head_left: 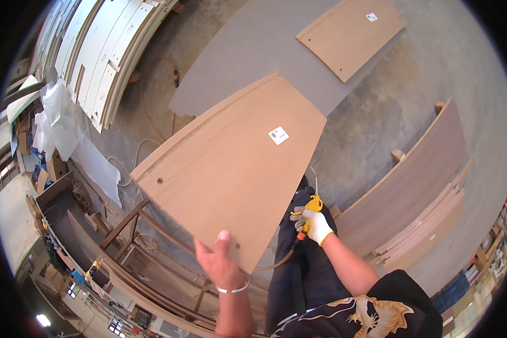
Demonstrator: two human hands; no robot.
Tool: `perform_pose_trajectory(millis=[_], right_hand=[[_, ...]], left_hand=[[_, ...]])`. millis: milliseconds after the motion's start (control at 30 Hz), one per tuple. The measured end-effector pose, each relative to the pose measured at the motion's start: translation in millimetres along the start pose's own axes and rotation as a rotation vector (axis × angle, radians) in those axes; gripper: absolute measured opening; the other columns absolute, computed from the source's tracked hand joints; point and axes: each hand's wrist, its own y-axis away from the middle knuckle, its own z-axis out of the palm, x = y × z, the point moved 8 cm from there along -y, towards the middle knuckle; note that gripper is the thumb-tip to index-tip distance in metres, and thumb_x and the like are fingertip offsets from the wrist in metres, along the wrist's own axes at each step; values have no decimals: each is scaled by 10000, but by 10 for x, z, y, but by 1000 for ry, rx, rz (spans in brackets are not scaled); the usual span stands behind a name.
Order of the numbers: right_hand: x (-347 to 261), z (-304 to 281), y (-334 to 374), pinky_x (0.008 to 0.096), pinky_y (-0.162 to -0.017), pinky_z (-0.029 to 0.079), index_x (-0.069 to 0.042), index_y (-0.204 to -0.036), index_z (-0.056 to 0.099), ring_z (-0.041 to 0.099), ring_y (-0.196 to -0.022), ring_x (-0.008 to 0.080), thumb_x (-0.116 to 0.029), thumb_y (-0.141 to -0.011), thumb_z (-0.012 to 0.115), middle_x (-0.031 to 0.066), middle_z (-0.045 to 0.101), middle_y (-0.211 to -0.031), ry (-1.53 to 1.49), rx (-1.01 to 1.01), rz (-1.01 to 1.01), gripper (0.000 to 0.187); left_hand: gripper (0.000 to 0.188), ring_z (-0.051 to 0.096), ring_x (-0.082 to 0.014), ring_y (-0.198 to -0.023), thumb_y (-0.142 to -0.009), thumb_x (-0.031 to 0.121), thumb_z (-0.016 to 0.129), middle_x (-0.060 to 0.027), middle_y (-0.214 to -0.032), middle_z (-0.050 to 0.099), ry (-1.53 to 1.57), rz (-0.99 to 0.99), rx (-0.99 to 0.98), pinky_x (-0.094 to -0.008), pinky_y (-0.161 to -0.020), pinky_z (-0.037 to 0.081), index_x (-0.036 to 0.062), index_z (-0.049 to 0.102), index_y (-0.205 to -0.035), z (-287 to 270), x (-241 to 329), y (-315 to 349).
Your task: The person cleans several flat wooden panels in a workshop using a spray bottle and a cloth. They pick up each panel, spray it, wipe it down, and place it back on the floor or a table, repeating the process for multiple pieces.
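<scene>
My bare left hand (224, 263) grips the near edge of a wooden panel (231, 169), with its thumb on the top face and the other fingers partly hidden at the edge. The panel is light brown and tilted. It has a white label (278, 135) and small dark holes near its near and left corners. To the right of the panel, my gloved right hand (318, 225) is closed around a yellow air blow gun (314, 204). A thin nozzle rises from the gun, and an air hose (287, 257) with an orange connector runs from its lower end.
A similar panel (355, 42) lies on a large grey sheet (242, 56) ahead. White boards (104, 56) are stacked at far left, near crumpled plastic wrap (62, 124). A brown metal frame (132, 222) stands left; large brown boards (405, 186) lie right.
</scene>
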Motion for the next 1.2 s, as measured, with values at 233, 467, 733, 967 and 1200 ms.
perform_pose_trajectory(millis=[233, 467, 733, 967, 1200], right_hand=[[33, -297, -34, 347, -579, 481, -54, -1228, 587, 564, -641, 252, -204, -979, 574, 234, 655, -943, 29, 123, -44, 291], [-1004, -520, -627, 363, -519, 458, -141, -1044, 578, 562, -615, 258, -299, -936, 670, 117, 615, -859, -37, 143, -363, 212], [-1917, -389, -1042, 475, -902, 558, -93, -1164, 649, 678, -1016, 273, -449, -889, 761, 83, 698, -1094, 305, -59, -95, 463], [-1802, -334, 91, 399, -913, 584, -64, -1406, 515, 680, -1060, 216, -133, -891, 766, 62, 661, -1239, 381, -150, -367, 577], [-1248, -419, 2236, 433, -1080, 465, -51, -1440, 484, 580, -1236, 245, -96, -887, 720, 75, 603, -1344, 546, 212, -921, 603]], left_hand=[[492, 602, -236, -1089, -905, 44, 644, -150, -1254, 609, -95, 56, 3, -362, -964, 483, -49, 480, -1360, -161, -74, -37], [574, 642, -253, -1040, -832, 76, 650, -165, -1204, 622, -68, -100, 116, -373, -900, 532, -57, 478, -1363, -1052, -186, 86], [699, 656, -287, -1051, -794, 291, 689, -180, -1193, 626, -137, -94, 43, -395, -907, 547, -73, 471, -1350, -2569, 296, 147], [734, 573, -320, -1261, -908, 466, 630, -179, -1428, 562, 465, -245, -243, -459, -1076, 436, -18, 481, -1439, -2947, -785, -1219], [515, 540, -330, -1284, -923, 181, 613, -153, -1373, 584, 1116, -407, -91, -488, -1140, 396, 4, 505, -1394, -715, -2912, -1918]])
